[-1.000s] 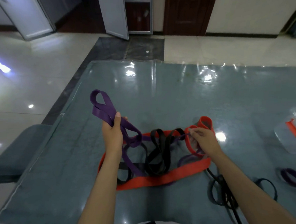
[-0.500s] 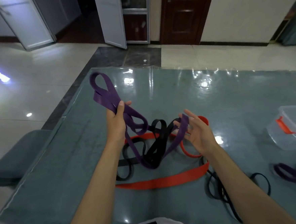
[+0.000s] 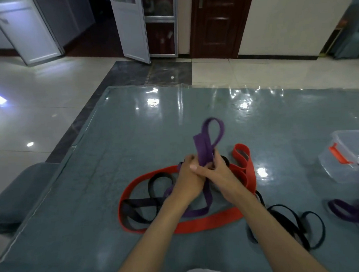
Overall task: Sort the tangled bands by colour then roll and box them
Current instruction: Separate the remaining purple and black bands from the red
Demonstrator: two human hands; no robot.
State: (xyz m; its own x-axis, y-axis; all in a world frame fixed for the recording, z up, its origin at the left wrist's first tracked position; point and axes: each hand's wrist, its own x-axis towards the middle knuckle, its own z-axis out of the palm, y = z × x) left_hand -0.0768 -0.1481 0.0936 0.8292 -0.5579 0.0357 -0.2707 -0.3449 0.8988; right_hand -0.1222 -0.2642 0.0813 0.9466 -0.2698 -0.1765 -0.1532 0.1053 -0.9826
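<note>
A purple band (image 3: pixel 207 143) stands up in a folded loop from between my two hands, and its lower part trails down onto the table. My left hand (image 3: pixel 189 178) grips it from the left, my right hand (image 3: pixel 216 172) closes on it from the right, and the two hands touch. Under them lies a wide red band (image 3: pixel 203 222) in a big loop, tangled with a black band (image 3: pixel 141 204). More black bands (image 3: pixel 295 223) lie at the lower right, and a purple pile (image 3: pixel 358 212) sits at the far right.
A clear plastic box (image 3: pixel 352 157) with a red latch stands on the right of the glossy teal table (image 3: pixel 131 135). A grey chair (image 3: pixel 15 194) sits at the table's left edge. Tiled floor and doors lie beyond.
My hands have come together at the middle of the table. The purple band's loop moved right with my left hand, and my right hand, open before, now holds the band.
</note>
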